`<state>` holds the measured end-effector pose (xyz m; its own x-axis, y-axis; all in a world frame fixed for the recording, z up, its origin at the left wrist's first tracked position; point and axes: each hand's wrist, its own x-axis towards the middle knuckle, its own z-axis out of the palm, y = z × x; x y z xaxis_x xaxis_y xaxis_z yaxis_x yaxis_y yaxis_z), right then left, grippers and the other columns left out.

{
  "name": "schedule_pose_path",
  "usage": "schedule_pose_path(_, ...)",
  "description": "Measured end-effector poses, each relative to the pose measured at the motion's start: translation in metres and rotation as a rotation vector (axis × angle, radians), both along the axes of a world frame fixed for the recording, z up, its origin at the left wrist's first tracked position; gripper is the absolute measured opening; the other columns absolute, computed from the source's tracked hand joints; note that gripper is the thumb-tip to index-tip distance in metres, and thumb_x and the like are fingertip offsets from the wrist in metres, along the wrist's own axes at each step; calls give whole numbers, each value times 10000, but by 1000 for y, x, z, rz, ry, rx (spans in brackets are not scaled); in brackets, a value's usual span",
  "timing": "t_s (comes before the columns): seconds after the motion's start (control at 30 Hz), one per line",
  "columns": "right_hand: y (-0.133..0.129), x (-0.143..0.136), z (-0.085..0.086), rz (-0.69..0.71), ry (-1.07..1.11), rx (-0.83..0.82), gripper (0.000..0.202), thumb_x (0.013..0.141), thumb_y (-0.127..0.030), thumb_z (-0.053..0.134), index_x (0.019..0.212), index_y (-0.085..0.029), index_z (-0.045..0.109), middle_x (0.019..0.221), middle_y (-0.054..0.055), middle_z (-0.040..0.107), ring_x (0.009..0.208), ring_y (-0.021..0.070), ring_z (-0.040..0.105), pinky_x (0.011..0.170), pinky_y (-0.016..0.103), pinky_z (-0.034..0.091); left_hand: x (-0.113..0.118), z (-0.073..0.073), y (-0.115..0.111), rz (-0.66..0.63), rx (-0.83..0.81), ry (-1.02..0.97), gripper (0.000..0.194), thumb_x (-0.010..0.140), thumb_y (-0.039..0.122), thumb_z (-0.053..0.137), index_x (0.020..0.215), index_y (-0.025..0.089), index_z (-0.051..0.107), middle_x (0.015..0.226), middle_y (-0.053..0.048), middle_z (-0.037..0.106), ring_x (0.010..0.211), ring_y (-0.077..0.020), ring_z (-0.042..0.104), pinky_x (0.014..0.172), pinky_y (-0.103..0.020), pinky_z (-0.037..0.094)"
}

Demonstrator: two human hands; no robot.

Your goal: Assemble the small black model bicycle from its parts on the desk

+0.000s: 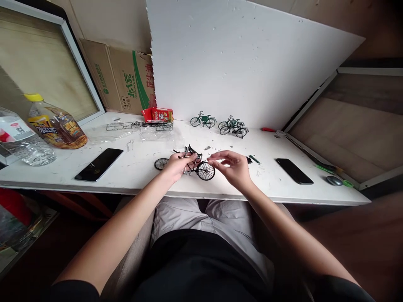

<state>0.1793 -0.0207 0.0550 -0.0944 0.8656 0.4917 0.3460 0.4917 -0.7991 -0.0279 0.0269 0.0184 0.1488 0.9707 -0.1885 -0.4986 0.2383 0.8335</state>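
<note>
A small black model bicycle (pixel 206 171) is held by its frame, just above the near part of the table. My left hand (pixel 180 164) is closed around the middle of it, thumb on top, with one spoked wheel showing on each side. Close to the right-hand wheel, my right hand (pixel 232 167) is closed in a pinch, its fingertips by the wheel's upper edge. Whatever lies between those fingertips is too small or hidden to make out. Small dark parts (pixel 253 159) lie on the table just beyond my right hand.
Green model bicycles (pixel 203 120) and a black one (pixel 234 131) stand at the back. Black part frames (pixel 157 125) and clear plastic lie by a red packet (pixel 157 114). Phones (pixel 99 165) (pixel 294 171) flank the hands; bottles (pixel 58 126) stand left, a computer mouse (pixel 333 180) right.
</note>
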Motion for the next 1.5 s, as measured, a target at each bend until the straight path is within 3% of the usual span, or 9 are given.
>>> schedule_pose_path(0.13,37,-8,-3,51,-11,-20,420,817,-573,893,1004,-205,815,1049,121,849,987,279,818,859,423,658,4,2,-6,-8,-10,-8,210,771,87,923,905,120,764,884,-75,800,776,-176,775,836,-331,620)
schedule_pose_path(0.27,56,-12,-12,155,40,-98,505,750,-596,931,1026,-190,810,990,114,851,962,280,825,935,467,662,5,3,-6,-6,-23,16,184,790,76,905,921,109,779,865,-74,798,757,-170,771,803,-312,611)
schedule_pose_path(0.5,56,-12,-17,184,1,-108,488,780,-588,917,1042,-186,824,1020,122,856,955,282,831,913,444,670,5,1,-6,0,8,-7,189,776,57,906,918,111,793,939,-97,814,767,-174,770,862,-354,621)
schedule_pose_path(0.7,60,-11,-21,190,-58,-55,421,850,-555,871,1064,-193,845,1078,119,856,960,272,832,874,413,683,7,2,-11,32,3,-13,196,773,48,905,899,114,769,868,-73,784,748,-179,758,856,-375,616)
schedule_pose_path(0.87,58,-10,-14,156,-212,68,318,904,-499,834,1041,-214,878,1097,108,858,1016,295,829,871,411,691,7,-1,-9,33,10,14,198,777,71,908,906,106,762,861,-65,776,738,-172,747,830,-354,601)
schedule_pose_path(1.03,57,-10,-5,159,-323,114,273,946,-471,796,1063,-240,883,1058,77,865,913,284,838,803,404,683,9,-6,-6,16,6,12,199,798,142,914,930,107,768,907,-87,796,756,-174,756,806,-330,599)
schedule_pose_path(1.17,58,-9,-3,158,-347,93,269,938,-467,805,1068,-245,885,1050,73,865,877,279,839,753,387,680,10,-7,-4,16,3,8,227,801,194,929,939,103,774,917,-98,804,761,-174,756,793,-324,603)
schedule_pose_path(1.5,65,-7,-7,176,-316,62,251,899,-442,844,1040,-238,885,1060,86,864,945,309,842,803,409,689,13,-9,-5,50,-17,-23,151,816,92,889,916,89,776,898,-94,804,730,-162,755,820,-329,606)
